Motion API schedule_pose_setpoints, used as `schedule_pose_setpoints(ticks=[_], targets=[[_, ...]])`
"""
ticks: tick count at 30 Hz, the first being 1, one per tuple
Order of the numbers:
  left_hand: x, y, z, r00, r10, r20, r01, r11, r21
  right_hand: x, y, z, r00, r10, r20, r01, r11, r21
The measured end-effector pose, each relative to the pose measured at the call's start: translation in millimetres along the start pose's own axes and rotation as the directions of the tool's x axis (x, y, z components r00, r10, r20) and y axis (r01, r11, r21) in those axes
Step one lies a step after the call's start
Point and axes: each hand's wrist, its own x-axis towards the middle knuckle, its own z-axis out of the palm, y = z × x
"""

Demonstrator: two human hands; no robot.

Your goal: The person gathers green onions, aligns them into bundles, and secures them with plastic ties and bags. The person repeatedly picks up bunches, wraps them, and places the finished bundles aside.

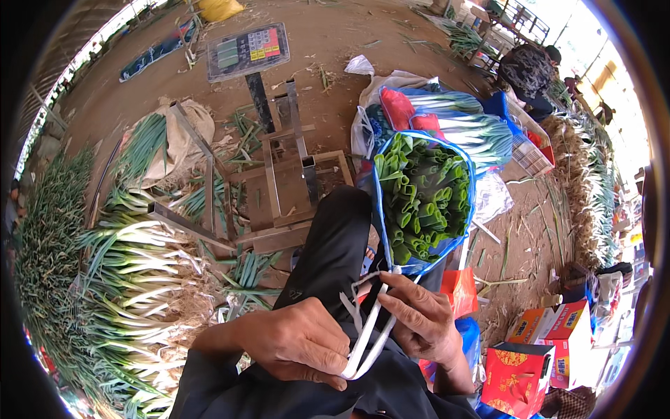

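My left hand is closed on the looped end of a white cord. The cord runs up to the near rim of a blue-edged plastic bag, which stands before me, packed with upright green onions whose cut leaf tops show. My right hand pinches the cord close to that rim, between thumb and fingers. A loose frayed cord end hangs between my hands. The bag is beside my knee; its lower part is hidden.
Long green onions lie piled at left, near a metal frame and a platform scale's display. Bundled onions lie beyond the bag. Red boxes stand at lower right. A person is bent over at upper right.
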Motion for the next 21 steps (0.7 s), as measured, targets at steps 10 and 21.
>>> schedule_pose_setpoints(ticks=[10, 21], targets=[[18, 9, -18, 0.962, 0.273, 0.0, -0.273, 0.962, 0.025, 13, -6, -2, 0.998, 0.014, -0.068, -0.014, 1.0, 0.001], [105, 79, -99, 0.923, 0.383, -0.038, -0.385, 0.92, -0.073, 131, -38, -67, 0.893, -0.328, -0.309, 0.278, 0.94, -0.197]])
